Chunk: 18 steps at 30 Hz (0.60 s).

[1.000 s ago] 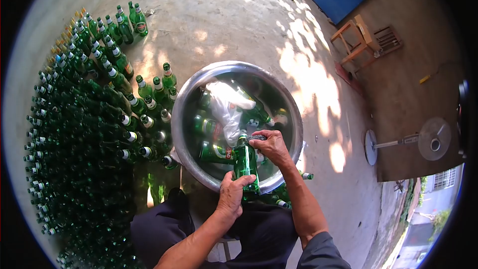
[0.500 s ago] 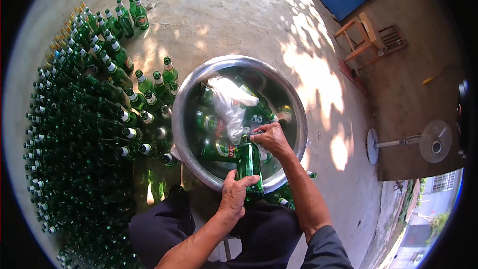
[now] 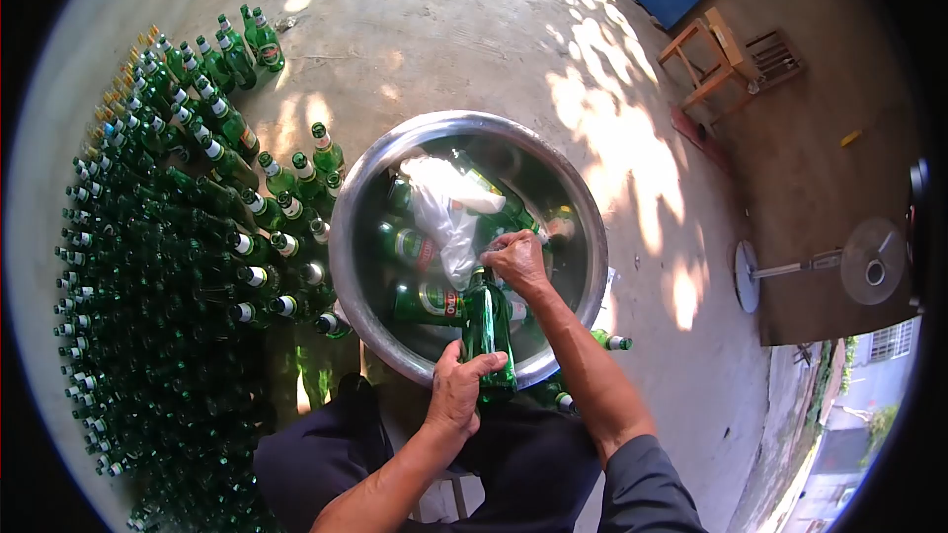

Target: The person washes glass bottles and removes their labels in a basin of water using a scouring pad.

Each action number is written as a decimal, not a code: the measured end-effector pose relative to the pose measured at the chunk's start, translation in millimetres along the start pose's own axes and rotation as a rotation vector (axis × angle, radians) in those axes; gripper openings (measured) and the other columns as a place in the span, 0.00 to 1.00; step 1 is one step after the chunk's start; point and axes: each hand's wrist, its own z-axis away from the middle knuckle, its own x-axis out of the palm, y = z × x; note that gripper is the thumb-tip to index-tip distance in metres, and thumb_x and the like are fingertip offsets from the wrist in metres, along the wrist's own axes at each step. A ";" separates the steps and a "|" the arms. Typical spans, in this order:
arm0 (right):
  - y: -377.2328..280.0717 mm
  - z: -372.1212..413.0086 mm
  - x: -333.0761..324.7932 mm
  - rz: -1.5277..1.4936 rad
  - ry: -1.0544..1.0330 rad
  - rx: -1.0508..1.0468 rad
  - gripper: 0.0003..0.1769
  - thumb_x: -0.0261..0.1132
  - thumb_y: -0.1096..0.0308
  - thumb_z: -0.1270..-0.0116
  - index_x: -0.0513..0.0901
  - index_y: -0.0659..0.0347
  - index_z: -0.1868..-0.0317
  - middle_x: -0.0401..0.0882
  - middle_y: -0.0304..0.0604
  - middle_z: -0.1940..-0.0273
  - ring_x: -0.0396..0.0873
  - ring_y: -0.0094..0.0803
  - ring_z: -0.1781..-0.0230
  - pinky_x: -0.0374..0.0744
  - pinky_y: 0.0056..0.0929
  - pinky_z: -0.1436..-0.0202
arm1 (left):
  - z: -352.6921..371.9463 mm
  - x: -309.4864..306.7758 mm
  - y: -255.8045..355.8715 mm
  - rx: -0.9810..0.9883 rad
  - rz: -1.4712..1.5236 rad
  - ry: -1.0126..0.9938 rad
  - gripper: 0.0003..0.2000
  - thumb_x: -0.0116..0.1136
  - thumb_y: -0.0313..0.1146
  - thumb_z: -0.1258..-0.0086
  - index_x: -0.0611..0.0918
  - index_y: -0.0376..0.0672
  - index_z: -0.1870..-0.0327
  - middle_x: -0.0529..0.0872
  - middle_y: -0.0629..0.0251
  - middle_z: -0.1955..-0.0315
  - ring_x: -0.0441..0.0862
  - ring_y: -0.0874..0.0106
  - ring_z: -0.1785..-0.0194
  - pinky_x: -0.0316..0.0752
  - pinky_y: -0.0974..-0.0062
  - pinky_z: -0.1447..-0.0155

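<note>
Evidently for steadiness, grips a green bottle (image 3: 486,321) low on its body with the left hand (image 3: 456,390), with fingers curled partly closed around the glass and thumb laid across the near side. Carries the bottle slanted over the near part of a metal basin (image 3: 342,227), between the lap and the water, with base toward the trousers (image 3: 533,454) and neck pointing away; probably angled so to let drips fall back inside and to bring the mouth within easy reach. Brings the right hand (image 3: 521,259) to that neck, with thumb and fingers bunched nearly shut, perhaps to work close to the rim without blocking the lower hold. Cannot tell, from above, about anything small pinched between those fingertips, or about a firm grip on the glass itself. Just beyond the neck, shows a crumpled white bag (image 3: 446,225) partly in the water, beside labelled bottles (image 3: 427,303) lying on their sides, likely laid flat to stay under. To the left of the basin, shows many standing bottles (image 3: 280,180) packed close together on the floor (image 3: 415,64), presumably to save space and to lessen the chance of toppling.
</note>
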 end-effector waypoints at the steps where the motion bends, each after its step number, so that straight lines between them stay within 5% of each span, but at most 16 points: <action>1: 1.6 -3.7 4.5 0.024 0.033 -0.021 0.15 0.77 0.63 0.53 0.92 0.65 0.66 0.88 0.55 0.70 0.89 0.41 0.69 0.85 0.36 0.58 | 0.1 -0.4 0.2 -0.007 -0.003 0.009 0.15 0.67 0.25 0.38 0.79 0.39 0.50 0.85 0.66 0.62 0.84 0.74 0.61 0.81 0.72 0.51; 6: 12.4 -10.9 12.2 -0.067 0.052 -0.018 0.16 0.75 0.61 0.51 0.93 0.62 0.63 0.88 0.56 0.72 0.88 0.44 0.71 0.84 0.38 0.60 | -8.6 -2.0 0.6 -0.025 0.022 0.002 0.13 0.65 0.25 0.36 0.79 0.39 0.51 0.85 0.66 0.64 0.84 0.73 0.62 0.83 0.72 0.56; 12: 5.5 11.8 -9.5 -0.239 -0.106 0.103 0.16 0.76 0.63 0.44 0.91 0.69 0.62 0.85 0.44 0.77 0.82 0.23 0.75 0.80 0.28 0.67 | -12.5 -7.3 2.2 -0.050 0.033 -0.037 0.16 0.65 0.24 0.37 0.78 0.40 0.48 0.85 0.66 0.63 0.85 0.72 0.62 0.83 0.71 0.56; 18: 2.5 18.2 -27.9 -0.262 -0.245 0.138 0.15 0.77 0.64 0.43 0.91 0.69 0.63 0.85 0.41 0.78 0.80 0.21 0.75 0.79 0.28 0.69 | -13.3 -3.1 15.7 -0.030 0.002 -0.124 0.27 0.69 0.26 0.42 0.76 0.43 0.38 0.83 0.66 0.55 0.82 0.71 0.54 0.81 0.68 0.49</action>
